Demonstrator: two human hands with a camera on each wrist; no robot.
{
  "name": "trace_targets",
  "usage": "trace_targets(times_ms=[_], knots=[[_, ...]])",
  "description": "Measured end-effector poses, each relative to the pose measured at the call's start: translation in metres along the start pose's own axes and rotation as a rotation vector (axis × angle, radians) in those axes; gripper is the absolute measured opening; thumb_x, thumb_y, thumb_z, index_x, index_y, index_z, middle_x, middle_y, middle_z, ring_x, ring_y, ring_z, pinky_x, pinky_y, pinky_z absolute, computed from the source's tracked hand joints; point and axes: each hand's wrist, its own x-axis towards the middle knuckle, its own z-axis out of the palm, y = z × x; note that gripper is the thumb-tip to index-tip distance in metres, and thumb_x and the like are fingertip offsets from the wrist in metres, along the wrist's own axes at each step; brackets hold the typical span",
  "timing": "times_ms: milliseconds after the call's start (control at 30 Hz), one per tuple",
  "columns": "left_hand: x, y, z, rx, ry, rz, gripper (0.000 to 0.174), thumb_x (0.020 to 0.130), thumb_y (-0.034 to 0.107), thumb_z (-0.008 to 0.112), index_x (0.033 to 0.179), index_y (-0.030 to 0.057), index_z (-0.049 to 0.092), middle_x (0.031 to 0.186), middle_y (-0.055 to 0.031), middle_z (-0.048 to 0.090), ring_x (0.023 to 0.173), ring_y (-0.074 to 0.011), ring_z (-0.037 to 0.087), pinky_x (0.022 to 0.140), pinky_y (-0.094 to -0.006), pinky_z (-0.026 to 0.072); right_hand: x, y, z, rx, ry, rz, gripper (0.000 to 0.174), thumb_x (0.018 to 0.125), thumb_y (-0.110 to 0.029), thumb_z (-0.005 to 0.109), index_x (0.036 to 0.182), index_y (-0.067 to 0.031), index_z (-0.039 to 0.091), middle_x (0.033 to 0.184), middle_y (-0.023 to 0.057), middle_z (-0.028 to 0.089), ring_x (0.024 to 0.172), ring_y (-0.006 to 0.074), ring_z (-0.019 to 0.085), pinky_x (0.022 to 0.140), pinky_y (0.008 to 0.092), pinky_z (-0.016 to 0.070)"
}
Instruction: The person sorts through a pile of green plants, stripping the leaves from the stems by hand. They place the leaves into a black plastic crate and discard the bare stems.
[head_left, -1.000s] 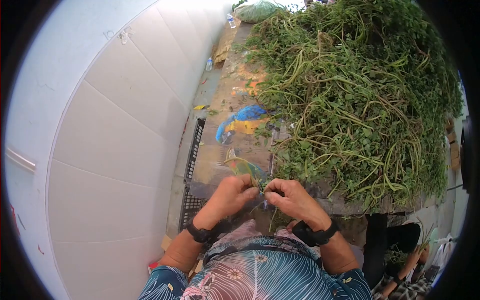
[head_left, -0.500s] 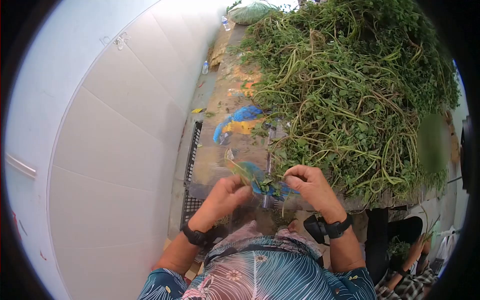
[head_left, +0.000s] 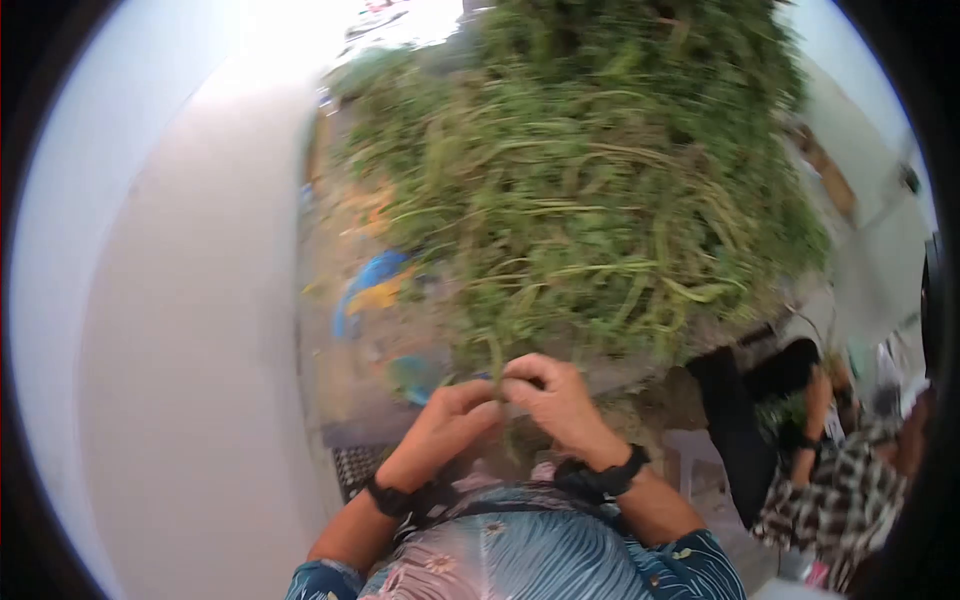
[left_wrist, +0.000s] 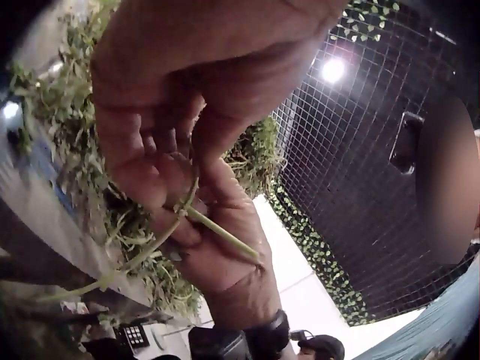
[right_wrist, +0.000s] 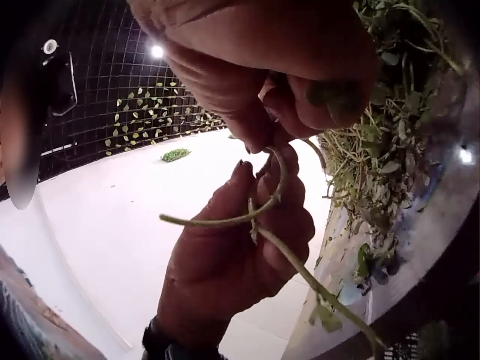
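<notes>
My left hand and right hand meet at the near edge of a tabletop, fingertips close together. Between them is a thin green plant stem, blurred in the head view. In the right wrist view the stem has a curved upper piece and a long straight part with a small leaf, and my left thumb and fingers pinch it. The right hand's fingertips grip the curved piece from above. The left wrist view shows the stem crossing in front of the right palm.
A big heap of leafy green stems covers most of the table. Blue and yellow parrot pictures show on its left side. A white wall runs along the left. Another person in a checked shirt sits at the lower right.
The hands were together, parted as the right hand moved right, and are now together again at a stem. The head view has turned right, so the heap appears further left.
</notes>
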Motion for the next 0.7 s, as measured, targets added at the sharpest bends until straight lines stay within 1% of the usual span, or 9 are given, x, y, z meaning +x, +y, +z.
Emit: trace_targets(times_ms=[67,133,233,333,367,467,600,667,700], knots=[[0.005,0.0,0.013,0.024,-0.003,0.018,0.014,0.082,0.008,0.053,0.088,-0.0023,0.059,0.071,-0.0013,0.057,0.064,-0.008,0.053,0.06,-0.0219,0.0427,-0.011,-0.007,-0.007,0.004,0.026,0.035,0.015,0.079,-0.01,0.06,0.09,0.0003,0.063,0.084,0.0026,0.062,0.077,0.0092,0.056,0.07,0.0254,0.0459],[0.01,-0.003,0.024,0.016,-0.015,0.024,0.012,0.082,0.007,0.054,0.086,-0.0023,0.059,0.071,-0.002,0.058,0.063,-0.0086,0.053,0.059,-0.0222,0.0424,-0.019,0.007,-0.006,0.054,0.023,-0.101,0.02,0.083,-0.013,0.058,0.097,0.0003,0.062,0.085,0.0023,0.062,0.075,0.0085,0.055,0.066,0.0242,0.0457],[0.009,-0.007,0.021,-0.019,-0.039,0.029,0.009,0.08,0.005,0.057,0.087,-0.0008,0.059,0.075,-0.0017,0.058,0.066,-0.0079,0.052,0.06,-0.0217,0.0426,-0.029,-0.006,-0.01,0.343,0.08,0.062,0.023,0.086,-0.02,0.056,0.098,-0.0004,0.059,0.077,0.0034,0.058,0.065,0.0091,0.052,0.056,0.0231,0.0426],[-0.003,0.0,0.004,-0.016,-0.077,0.034,0.006,0.08,0.004,0.056,0.084,-0.0007,0.057,0.074,-0.0023,0.058,0.066,-0.0082,0.052,0.06,-0.0218,0.0426,-0.034,-0.009,-0.032,0.512,0.011,0.25,0.024,0.089,-0.024,0.054,0.1,-0.003,0.057,0.072,0.0003,0.053,0.059,0.0039,0.044,0.047,0.0185,0.0343],[-0.012,0.001,-0.004,0.004,-0.057,0.019,0.003,0.08,0.002,0.055,0.081,-0.0006,0.056,0.073,-0.0023,0.057,0.065,-0.0084,0.051,0.06,-0.0221,0.0423,-0.037,-0.013,-0.038,0.532,-0.004,0.299,0.021,0.091,-0.019,0.051,0.105,-0.0042,0.054,0.076,-0.0031,0.049,0.055,0.0008,0.035,0.046,0.0145,0.027],[-0.045,-0.002,-0.035,0.264,-0.026,-0.08,0.003,0.079,0.002,0.055,0.08,-0.0008,0.056,0.07,-0.0024,0.057,0.063,-0.0086,0.051,0.059,-0.0229,0.0427,-0.042,-0.012,-0.061,0.543,0.02,0.318,0.021,0.091,-0.02,0.052,0.106,-0.0043,0.054,0.077,-0.0022,0.05,0.055,0.001,0.036,0.046,0.015,0.0276],[-0.112,-0.076,-0.093,0.363,-0.026,-0.258,0.01,0.08,0.004,0.056,0.087,-0.0024,0.059,0.068,-0.0046,0.06,0.062,-0.0125,0.055,0.058,-0.0254,0.0454,-0.04,-0.003,-0.096,0.521,0.244,0.24,0.015,0.089,-0.018,0.054,0.097,-0.0052,0.056,0.073,-0.001,0.052,0.052,0.0028,0.038,0.043,0.0162,0.0265],[-0.152,-0.123,-0.114,0.344,0.035,-0.473,0.016,0.082,0.007,0.055,0.094,-0.0023,0.059,0.075,-0.0059,0.062,0.069,-0.0128,0.057,0.063,-0.0261,0.0469,-0.038,0.001,-0.118,0.517,0.381,0.159,0.012,0.088,-0.017,0.055,0.093,-0.006,0.056,0.071,-0.0009,0.052,0.051,0.0033,0.038,0.042,0.0167,0.0263],[-0.171,-0.15,-0.127,0.282,-0.005,-0.644,0.039,0.081,0.019,0.06,0.114,0.0025,0.047,0.105,-0.008,0.051,0.094,-0.0162,0.049,0.078,-0.0322,0.0455,-0.036,0.003,-0.128,0.517,0.448,0.12,0.01,0.088,-0.016,0.055,0.09,-0.0064,0.055,0.07,-0.0009,0.052,0.05,0.0036,0.038,0.041,0.0169,0.0262]])
